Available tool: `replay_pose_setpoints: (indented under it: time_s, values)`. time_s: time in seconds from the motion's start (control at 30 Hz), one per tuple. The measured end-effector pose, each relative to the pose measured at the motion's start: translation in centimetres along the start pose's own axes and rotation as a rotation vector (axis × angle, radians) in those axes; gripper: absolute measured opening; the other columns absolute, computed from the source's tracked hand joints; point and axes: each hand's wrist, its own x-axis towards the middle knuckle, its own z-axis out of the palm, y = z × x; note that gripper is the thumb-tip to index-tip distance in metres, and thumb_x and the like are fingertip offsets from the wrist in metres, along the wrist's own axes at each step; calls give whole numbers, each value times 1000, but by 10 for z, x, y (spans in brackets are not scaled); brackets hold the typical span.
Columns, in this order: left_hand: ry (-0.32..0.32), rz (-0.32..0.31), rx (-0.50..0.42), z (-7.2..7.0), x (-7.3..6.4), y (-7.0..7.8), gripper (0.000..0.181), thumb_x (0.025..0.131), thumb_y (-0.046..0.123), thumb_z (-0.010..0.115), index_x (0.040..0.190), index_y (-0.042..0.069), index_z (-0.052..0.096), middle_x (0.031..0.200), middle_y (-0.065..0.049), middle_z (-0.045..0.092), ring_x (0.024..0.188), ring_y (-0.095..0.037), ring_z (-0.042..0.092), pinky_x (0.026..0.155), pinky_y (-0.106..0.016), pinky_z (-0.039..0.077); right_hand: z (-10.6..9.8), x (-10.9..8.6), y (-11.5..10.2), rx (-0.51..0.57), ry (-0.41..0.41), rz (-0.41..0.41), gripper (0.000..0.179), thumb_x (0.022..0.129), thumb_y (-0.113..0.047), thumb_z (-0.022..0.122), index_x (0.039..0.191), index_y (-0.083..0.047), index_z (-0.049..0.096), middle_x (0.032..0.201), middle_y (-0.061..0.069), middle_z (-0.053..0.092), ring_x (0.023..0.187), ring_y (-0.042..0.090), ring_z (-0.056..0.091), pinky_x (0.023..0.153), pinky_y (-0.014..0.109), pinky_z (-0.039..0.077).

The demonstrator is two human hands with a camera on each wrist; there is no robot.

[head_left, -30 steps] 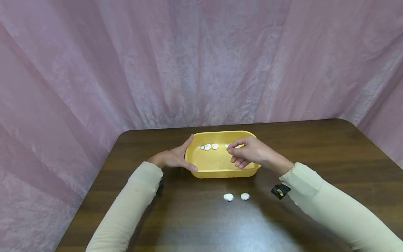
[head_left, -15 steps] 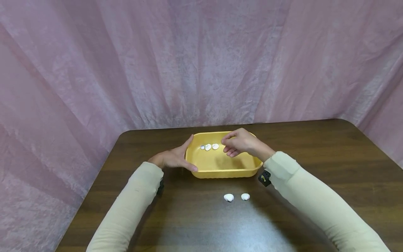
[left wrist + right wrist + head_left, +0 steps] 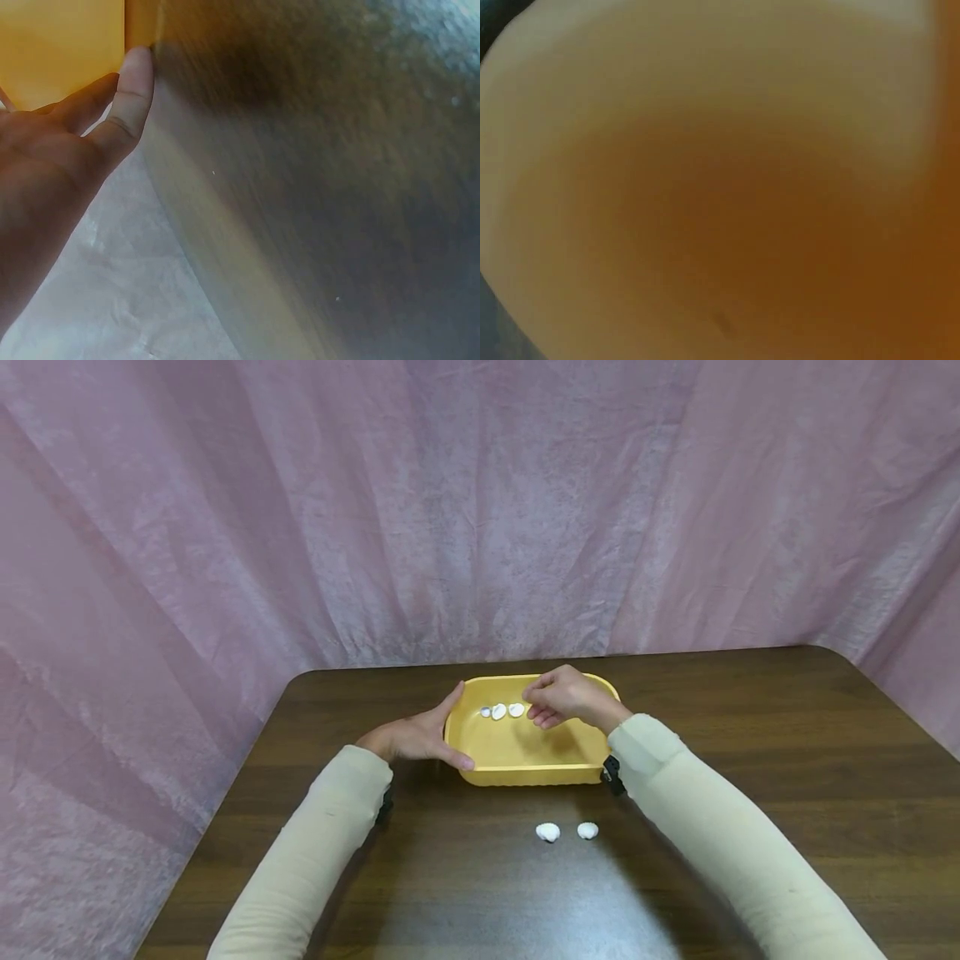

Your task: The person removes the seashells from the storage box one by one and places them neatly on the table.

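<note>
- Pink velvety curtain (image 3: 480, 510) behind a dark wood tabletop (image 3: 750, 718); pale sleeves (image 3: 300, 852) on both arms.
- Yellow tray (image 3: 525, 775) near the tabletop's far edge, between the hands.
- Left hand (image 3: 420, 735) spread wide around the tray's left end – thumb against the near wall, a fingertip at the far corner.
- Right hand (image 3: 567, 696) over the tray, fingers bent, thumb and forefinger close; cannot tell whether it holds anything – right wrist view is mostly blur.
- Three small whitish shells (image 3: 498, 712) in a row inside, toward the far wall.
- Two white shells (image 3: 548, 832) side by side, apart, in front of the tray.
</note>
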Motion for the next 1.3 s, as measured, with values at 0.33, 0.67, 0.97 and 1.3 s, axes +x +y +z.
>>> replay_pose_setpoints:
  time_s: [0.33, 0.67, 0.97, 1.3]
  values:
    - [-4, 6, -13, 0, 0, 2, 138, 74, 25, 91, 158, 27, -18, 166, -8, 5, 143, -24, 27, 120, -44, 16, 7, 12, 8, -36, 16, 23, 32, 102, -8, 57, 127, 11, 60, 76, 9, 68, 57, 10, 63, 60, 26, 57]
    - [-13, -7, 22, 1, 0, 6, 135, 77, 25, 88, 158, 26, -20, 166, -9, 6, 143, -25, 27, 119, -45, 16, 17, 20, 16, -54, 23, 24, 36, 100, -7, 59, 133, 8, 55, 82, 16, 68, 59, 13, 62, 61, 28, 58]
    - [-4, -29, 46, -2, 0, 5, 133, 78, 27, 87, 158, 29, -19, 167, -7, 2, 147, -23, 20, 120, -45, 15, 26, 27, 19, -164, -23, 18, 50, 101, -4, 54, 149, 4, 41, 73, 12, 59, 57, 16, 59, 60, 31, 59]
    - [-1, -40, 36, 0, -1, 1, 134, 77, 29, 88, 158, 30, -19, 167, -7, 3, 147, -24, 19, 119, -47, 16, 33, 21, 26, -222, 15, 2, 19, 98, -1, 60, 112, 11, 62, 63, 6, 55, 52, 12, 57, 54, 27, 56]
